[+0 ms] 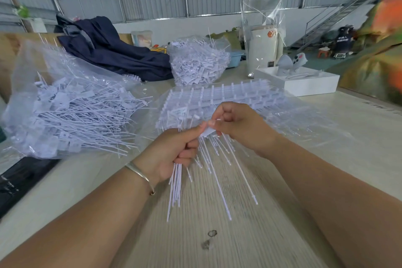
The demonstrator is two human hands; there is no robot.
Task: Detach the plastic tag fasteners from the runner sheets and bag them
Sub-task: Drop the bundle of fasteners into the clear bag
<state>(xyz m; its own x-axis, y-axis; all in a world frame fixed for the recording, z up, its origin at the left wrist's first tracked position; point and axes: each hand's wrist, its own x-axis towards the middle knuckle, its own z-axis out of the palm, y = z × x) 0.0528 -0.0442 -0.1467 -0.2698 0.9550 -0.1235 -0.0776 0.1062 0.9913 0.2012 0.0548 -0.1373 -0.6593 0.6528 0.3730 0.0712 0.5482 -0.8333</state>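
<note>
A stack of white runner sheets (230,98) lies on clear plastic in the middle of the table, just beyond my hands. My left hand (174,154) grips a bundle of detached white tag fasteners (176,189), their thin stems hanging down toward me. My right hand (235,126) pinches the head of a fastener (206,131) at the near edge of the sheets, fingertips touching my left thumb. More stems (228,169) fan out below it. A clear bag (65,111) heaped with loose fasteners lies at the left.
A second filled clear bag (198,63) sits behind the sheets. A dark blue garment (113,50) lies at the back left, a white box (304,80) and a tall clear bag (263,35) at the back right. A black object (19,180) sits at the left edge.
</note>
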